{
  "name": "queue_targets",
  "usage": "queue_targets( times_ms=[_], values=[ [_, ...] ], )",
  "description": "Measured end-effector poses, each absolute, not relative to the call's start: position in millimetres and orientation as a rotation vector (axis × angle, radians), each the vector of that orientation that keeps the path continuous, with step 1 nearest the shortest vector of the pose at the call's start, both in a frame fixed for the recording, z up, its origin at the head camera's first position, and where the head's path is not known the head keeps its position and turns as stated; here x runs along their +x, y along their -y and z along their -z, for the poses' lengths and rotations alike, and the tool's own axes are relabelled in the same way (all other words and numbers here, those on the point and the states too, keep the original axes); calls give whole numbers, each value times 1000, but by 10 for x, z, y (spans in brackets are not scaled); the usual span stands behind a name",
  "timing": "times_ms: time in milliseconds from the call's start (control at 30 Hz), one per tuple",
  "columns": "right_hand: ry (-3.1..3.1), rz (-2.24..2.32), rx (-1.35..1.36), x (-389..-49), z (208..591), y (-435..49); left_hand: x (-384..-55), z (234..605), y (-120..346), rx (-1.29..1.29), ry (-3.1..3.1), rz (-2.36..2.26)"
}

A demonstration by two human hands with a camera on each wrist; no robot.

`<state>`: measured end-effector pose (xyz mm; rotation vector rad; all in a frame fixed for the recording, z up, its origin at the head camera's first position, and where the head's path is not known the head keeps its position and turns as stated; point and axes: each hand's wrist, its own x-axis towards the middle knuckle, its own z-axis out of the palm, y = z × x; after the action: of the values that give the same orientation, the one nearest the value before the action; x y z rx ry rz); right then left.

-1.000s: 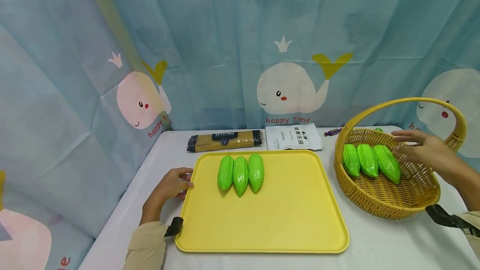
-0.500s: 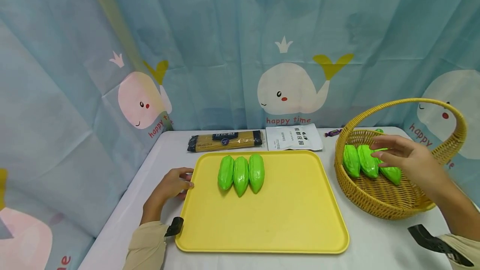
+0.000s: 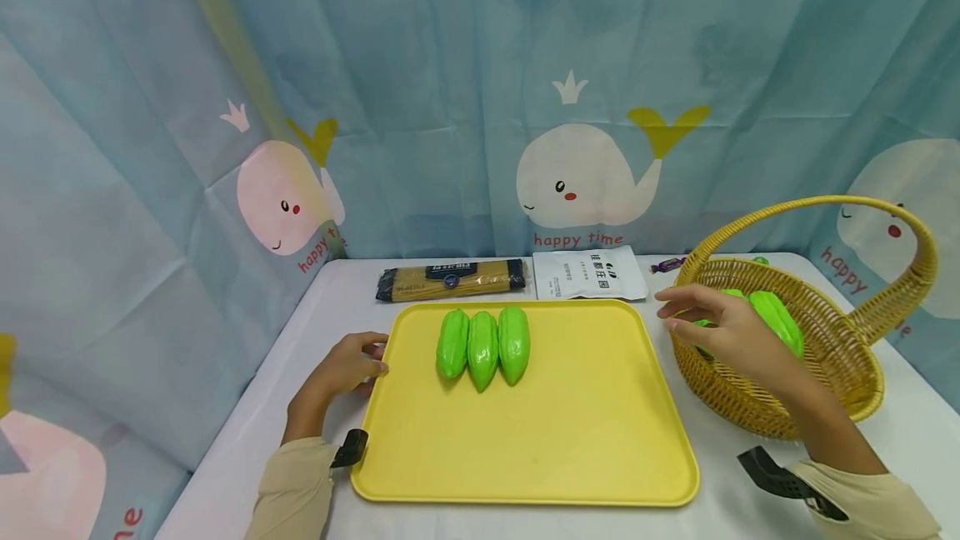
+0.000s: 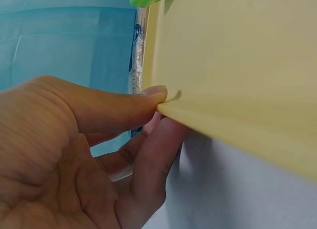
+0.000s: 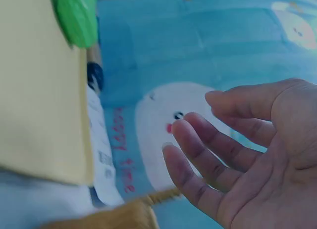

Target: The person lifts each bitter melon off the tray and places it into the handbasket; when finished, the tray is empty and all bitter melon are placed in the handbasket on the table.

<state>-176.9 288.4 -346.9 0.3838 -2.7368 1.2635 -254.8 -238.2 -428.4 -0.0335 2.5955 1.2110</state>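
Note:
My left hand [image 3: 345, 367] pinches the left edge of a yellow rectangular tray [image 3: 540, 440]. In the left wrist view its thumb lies on top of the rim and its fingers are underneath. Three glossy green ridged fruits [image 3: 483, 348], like star fruits with pointed ends, lie side by side toward the back of the tray. My right hand [image 3: 723, 327] hovers over the left rim of a wicker basket [image 3: 731, 407], near the tray's back right corner. The right wrist view shows its fingers [image 5: 190, 150] loosely bent, holding nothing. Similar green fruits [image 3: 778, 319] sit in the basket, partly hidden by this hand.
A spaghetti pack [image 3: 453, 280] and a white pouch [image 3: 589, 273] lie behind the tray. A purple wrapped candy [image 3: 667, 264] is beside the basket's back left. The basket's tall handle [image 3: 817, 201] arches over it. A blue whale-print curtain [image 3: 420, 148] encloses the table.
My right hand has moved left from above the basket's right side, across the green fruits, to its left rim. The left hand, tray and fruits on it stay in place.

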Motion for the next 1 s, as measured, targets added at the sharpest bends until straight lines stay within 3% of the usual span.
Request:
queue_targets(
  times_ms=[433,1000],
  values=[
    [2733,-1518,569,-2097,3799,-2330,-2569,4281,2367,-67,-2556,-1225],
    [2922,-1433,629,-2387,4162,-1648,-2557,4263,2382,-45,-2563,-1230]
  ],
)
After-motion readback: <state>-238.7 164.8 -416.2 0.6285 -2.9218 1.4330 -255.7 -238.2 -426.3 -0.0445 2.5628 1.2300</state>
